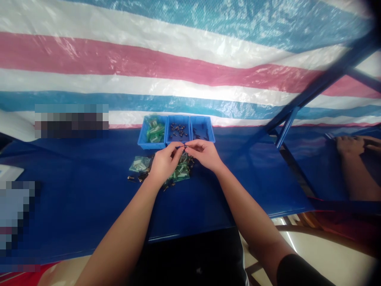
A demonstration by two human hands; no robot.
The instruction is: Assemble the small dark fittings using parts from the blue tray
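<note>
My left hand (164,162) and my right hand (206,153) meet fingertip to fingertip above a pile of parts. Both are closed in a pinch around a small dark piece (185,147); it is too small and too covered by fingers to tell its kind. Under my hands, the pile holds greenish clear plastic bags (182,171) with pale parts inside, and loose dark and brass-coloured bolts (131,178). Just beyond stand three joined blue bins: the left bin (143,143) holds green-tinted bags, the middle bin (178,118) short bolts, the right bin (210,131) thin dark screws.
The blue table (98,206) ends in front of my body. A striped plastic sheet (178,71) hangs behind it. At the right stands a blue metal frame (321,85), with another person's hands (351,145) beyond it. Blurred-out objects lie at the left.
</note>
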